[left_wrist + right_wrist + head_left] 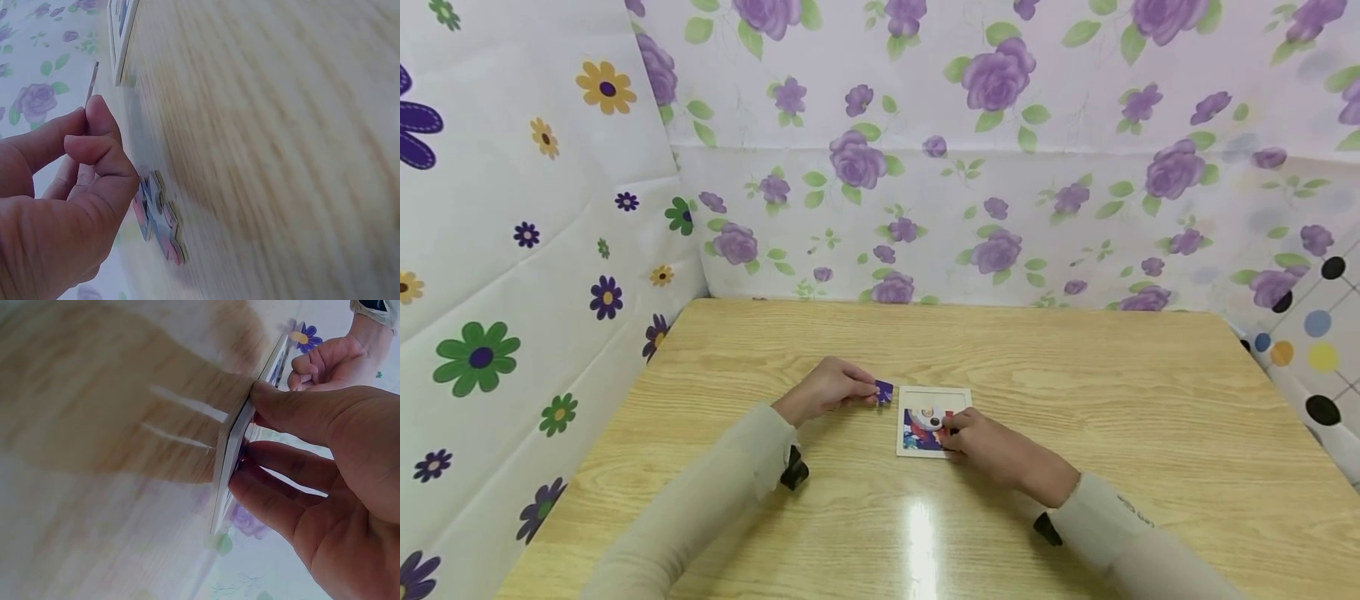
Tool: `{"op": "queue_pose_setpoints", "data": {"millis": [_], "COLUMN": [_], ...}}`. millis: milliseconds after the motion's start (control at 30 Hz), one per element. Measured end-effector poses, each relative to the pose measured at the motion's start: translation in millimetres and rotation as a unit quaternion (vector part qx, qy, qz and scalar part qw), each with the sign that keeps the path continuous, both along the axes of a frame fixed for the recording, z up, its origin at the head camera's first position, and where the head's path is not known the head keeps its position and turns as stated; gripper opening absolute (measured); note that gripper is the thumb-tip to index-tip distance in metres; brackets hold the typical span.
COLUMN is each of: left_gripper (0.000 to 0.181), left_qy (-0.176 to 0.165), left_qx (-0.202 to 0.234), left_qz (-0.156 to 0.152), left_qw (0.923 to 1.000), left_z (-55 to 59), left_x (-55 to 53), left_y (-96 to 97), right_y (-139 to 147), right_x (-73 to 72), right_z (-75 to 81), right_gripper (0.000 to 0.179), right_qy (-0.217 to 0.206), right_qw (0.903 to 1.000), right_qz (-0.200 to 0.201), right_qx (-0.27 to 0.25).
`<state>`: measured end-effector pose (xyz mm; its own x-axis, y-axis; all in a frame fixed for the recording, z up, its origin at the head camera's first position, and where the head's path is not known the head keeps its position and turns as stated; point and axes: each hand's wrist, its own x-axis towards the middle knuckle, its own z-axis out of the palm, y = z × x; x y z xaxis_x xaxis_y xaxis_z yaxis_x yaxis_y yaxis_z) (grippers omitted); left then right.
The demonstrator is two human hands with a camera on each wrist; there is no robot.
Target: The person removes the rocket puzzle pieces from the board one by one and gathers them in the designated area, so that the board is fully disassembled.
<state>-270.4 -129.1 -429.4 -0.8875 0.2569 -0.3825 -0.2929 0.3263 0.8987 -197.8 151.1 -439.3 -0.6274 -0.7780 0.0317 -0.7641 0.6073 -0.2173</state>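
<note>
My left hand (pixel 829 390) pinches a small purple jigsaw piece (pixel 884 392) between thumb and fingers, just left of a white puzzle frame (pixel 898 425). In the left wrist view, the piece (pixel 92 84) shows edge-on above the fingertips. Several loose jigsaw pieces (pixel 164 219) lie on the table under that hand. My right hand (pixel 996 446) rests over the right part of the frame, its fingertips on the partly assembled picture (pixel 921 429). In the right wrist view, its thumb (pixel 265 397) is at the frame's edge; I cannot tell whether the fingers pinch a piece.
The frame lies flat on a wood-grain table (pixel 1112 375). Behind it hangs a cloth with purple roses (pixel 865 158), and a flower-patterned cloth (pixel 550 250) covers the left side. A dotted cloth (pixel 1322 358) is at the right.
</note>
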Motion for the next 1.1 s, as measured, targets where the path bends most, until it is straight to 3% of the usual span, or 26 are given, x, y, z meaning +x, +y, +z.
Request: {"op": "queue_pose_setpoints", "data": {"millis": [367, 600, 867, 1100], "left_gripper": [0.017, 0.019, 0.023, 0.023], "left_qy": [-0.009, -0.019, -0.003, -0.012], "left_qx": [0.001, 0.004, -0.014, -0.022], "left_qz": [0.013, 0.017, 0.012, 0.014], "left_qw": [0.9999, 0.9997, 0.9998, 0.9996], "left_z": [-0.1, 3.5, 0.1, -1.6], "left_x": [6.7, 11.8, 11.7, 12.9], "left_y": [-9.0, -15.6, -23.1, -28.8], "right_y": [-1, -2, -3, -2], "right_x": [-1.0, 0.0, -0.2, -1.3], "right_z": [-0.6, 0.2, -0.5, -0.7], "right_gripper": [0.017, 0.019, 0.019, 0.02], "right_qy": [0.016, -0.001, -0.002, 0.0], "right_qw": [0.9998, 1.0, 1.0, 0.9999], "right_qz": [0.008, -0.001, 0.0, -0.001], "right_qx": [0.004, 0.007, 0.008, 0.011]}}
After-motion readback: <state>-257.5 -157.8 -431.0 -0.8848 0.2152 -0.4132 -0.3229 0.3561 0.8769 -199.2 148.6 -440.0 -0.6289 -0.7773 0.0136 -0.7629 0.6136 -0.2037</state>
